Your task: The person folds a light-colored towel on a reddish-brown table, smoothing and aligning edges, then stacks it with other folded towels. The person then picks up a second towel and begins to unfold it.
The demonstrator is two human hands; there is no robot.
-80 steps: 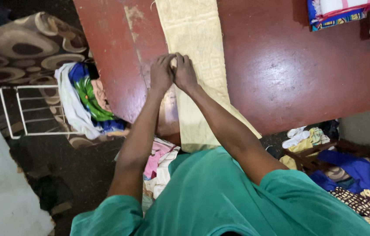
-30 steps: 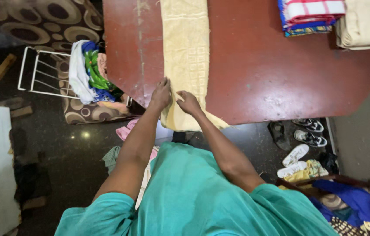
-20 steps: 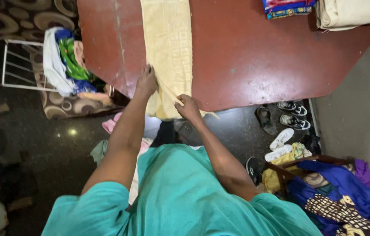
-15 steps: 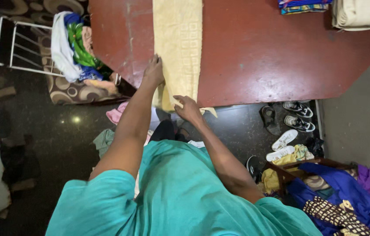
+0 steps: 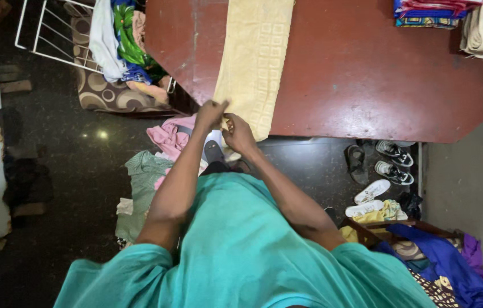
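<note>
- A long pale yellow towel [image 5: 256, 54], folded into a narrow strip, is laid lengthwise across the red-brown table [image 5: 361, 74]; its near end is at the table's front edge
- The left hand [image 5: 210, 114] and right hand [image 5: 238, 132] are brought close together at that near end; the towel's near edge is pinched in the fingers of both, with the rest of the strip stretched away from them
- Folded cloths [image 5: 441, 12] are stacked at the table's far right corner, well apart from the hands; shoes and sandals [image 5: 381, 168] are seen on the dark floor to the right; a pink garment [image 5: 167, 136] is seen below the left hand
</note>
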